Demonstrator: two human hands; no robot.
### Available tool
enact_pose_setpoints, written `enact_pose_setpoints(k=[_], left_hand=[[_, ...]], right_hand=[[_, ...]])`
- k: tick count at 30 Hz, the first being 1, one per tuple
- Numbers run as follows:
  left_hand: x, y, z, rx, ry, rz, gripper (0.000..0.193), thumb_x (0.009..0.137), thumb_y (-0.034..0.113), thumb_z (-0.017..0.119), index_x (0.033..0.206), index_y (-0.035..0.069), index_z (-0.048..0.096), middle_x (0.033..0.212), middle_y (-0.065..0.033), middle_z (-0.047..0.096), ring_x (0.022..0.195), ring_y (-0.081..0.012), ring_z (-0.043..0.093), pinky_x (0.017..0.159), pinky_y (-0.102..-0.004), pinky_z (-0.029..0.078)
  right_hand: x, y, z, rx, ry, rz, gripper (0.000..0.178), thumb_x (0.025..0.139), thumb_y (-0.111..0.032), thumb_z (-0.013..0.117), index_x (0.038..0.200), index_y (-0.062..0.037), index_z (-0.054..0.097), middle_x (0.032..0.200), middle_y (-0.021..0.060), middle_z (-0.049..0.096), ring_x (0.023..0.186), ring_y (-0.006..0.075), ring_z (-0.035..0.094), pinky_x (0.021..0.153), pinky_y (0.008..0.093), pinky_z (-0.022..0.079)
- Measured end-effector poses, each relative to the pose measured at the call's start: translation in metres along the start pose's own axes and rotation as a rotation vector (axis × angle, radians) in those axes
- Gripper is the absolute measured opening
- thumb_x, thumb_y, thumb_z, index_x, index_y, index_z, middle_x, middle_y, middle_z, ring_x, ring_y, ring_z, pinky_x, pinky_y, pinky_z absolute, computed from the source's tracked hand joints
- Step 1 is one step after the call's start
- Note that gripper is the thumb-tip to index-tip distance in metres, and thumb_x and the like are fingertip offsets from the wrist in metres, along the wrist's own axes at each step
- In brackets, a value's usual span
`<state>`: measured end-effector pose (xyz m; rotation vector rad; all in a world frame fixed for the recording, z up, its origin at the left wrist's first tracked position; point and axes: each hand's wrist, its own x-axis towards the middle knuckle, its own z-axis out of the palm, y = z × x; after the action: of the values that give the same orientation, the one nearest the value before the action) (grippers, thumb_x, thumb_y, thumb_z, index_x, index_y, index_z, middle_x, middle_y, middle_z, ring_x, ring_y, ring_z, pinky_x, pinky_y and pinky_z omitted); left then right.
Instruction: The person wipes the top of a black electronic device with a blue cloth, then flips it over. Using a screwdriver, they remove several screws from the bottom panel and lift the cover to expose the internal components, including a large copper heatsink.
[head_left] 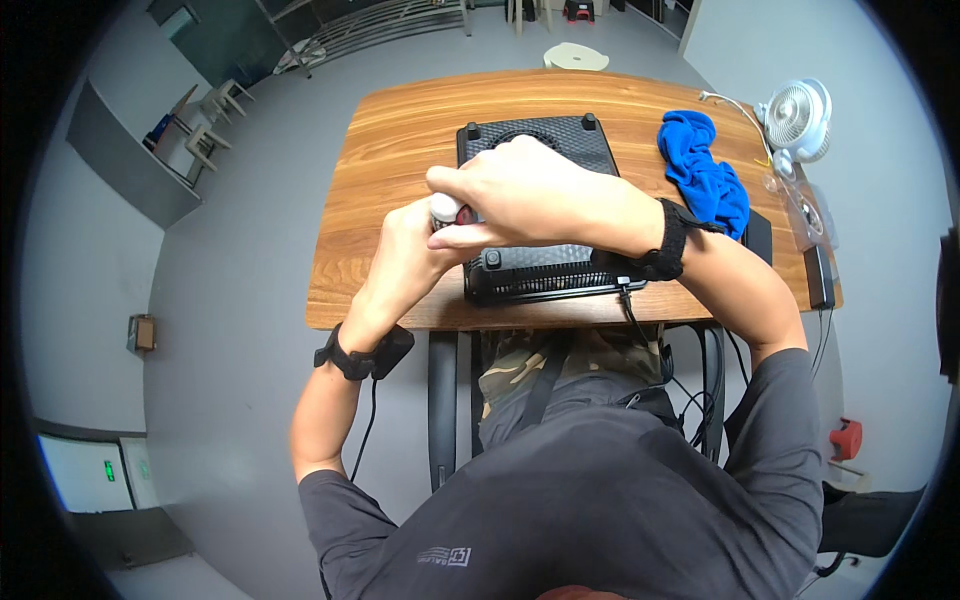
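Observation:
My left hand (402,245) and my right hand (530,190) meet over the left side of a black laptop cooling pad (585,150). Between them is a small object with a rounded white end (445,207) and a dark reddish part; most of it is hidden, so its kind is unclear. Both hands have their fingers closed around it, the right one reaching across from above. The pad lies on the wooden table with its feet and a round fan grille facing up. A black cable (625,290) runs from its near edge.
A crumpled blue cloth (700,170) lies on the table's right part, beside a black box (758,237). A white fan (798,115) and a clear plastic package (803,215) are at the right edge. Cables hang near my lap. A pale stool (576,57) stands beyond the table.

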<state>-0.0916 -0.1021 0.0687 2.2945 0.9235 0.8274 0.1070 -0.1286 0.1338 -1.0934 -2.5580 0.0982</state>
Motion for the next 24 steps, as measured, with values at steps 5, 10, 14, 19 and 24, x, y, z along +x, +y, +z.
enact_pose_setpoints(k=[5, 10, 14, 19, 24], left_hand=[[-0.006, 0.001, 0.004, -0.005, -0.118, -0.093, 0.027, 0.081, 0.016, 0.083, 0.095, -0.002, 0.068, 0.082, -0.0193, 0.071, 0.077, -0.0333, 0.073, 0.069, -0.0394, 0.056], [-0.009, -0.003, 0.011, -0.008, -0.107, -0.091, 0.025, 0.081, 0.015, 0.082, 0.096, 0.0, 0.068, 0.082, -0.0174, 0.071, 0.076, -0.0319, 0.073, 0.068, -0.0386, 0.056], [-0.011, -0.002, 0.013, 0.006, -0.077, -0.079, 0.026, 0.08, 0.015, 0.084, 0.095, 0.0, 0.068, 0.081, -0.016, 0.071, 0.075, -0.0304, 0.073, 0.068, -0.0379, 0.057], [-0.017, -0.009, 0.016, -0.018, -0.04, -0.035, 0.03, 0.079, 0.017, 0.086, 0.095, -0.001, 0.068, 0.084, -0.0155, 0.072, 0.076, -0.0288, 0.073, 0.069, -0.037, 0.057], [-0.021, -0.004, 0.009, -0.082, -0.123, -0.103, 0.034, 0.079, 0.019, 0.088, 0.095, -0.002, 0.068, 0.086, -0.0142, 0.073, 0.079, -0.0225, 0.072, 0.071, -0.0343, 0.056]], right_hand=[[-0.006, 0.002, 0.012, 0.059, -0.025, -0.008, 0.046, 0.097, -0.048, 0.064, 0.095, -0.0019, 0.057, 0.074, 0.0183, 0.068, 0.07, 0.037, 0.07, 0.063, 0.0443, 0.055], [-0.009, 0.007, 0.024, 0.129, -0.022, -0.001, 0.046, 0.097, -0.047, 0.064, 0.096, -0.0017, 0.057, 0.075, 0.0191, 0.069, 0.071, 0.0383, 0.07, 0.063, 0.0455, 0.055], [-0.011, 0.004, 0.024, 0.153, -0.014, 0.002, 0.046, 0.097, -0.047, 0.064, 0.097, -0.0021, 0.057, 0.076, 0.0194, 0.069, 0.071, 0.0387, 0.07, 0.063, 0.0459, 0.055], [-0.009, 0.003, 0.028, 0.127, -0.003, -0.035, 0.042, 0.096, -0.044, 0.065, 0.098, -0.0029, 0.058, 0.076, 0.0191, 0.069, 0.07, 0.0383, 0.07, 0.062, 0.0455, 0.055], [-0.008, 0.001, 0.021, 0.149, -0.074, -0.036, 0.038, 0.095, -0.04, 0.066, 0.098, -0.0027, 0.059, 0.075, 0.0182, 0.069, 0.07, 0.038, 0.07, 0.062, 0.0456, 0.056]])
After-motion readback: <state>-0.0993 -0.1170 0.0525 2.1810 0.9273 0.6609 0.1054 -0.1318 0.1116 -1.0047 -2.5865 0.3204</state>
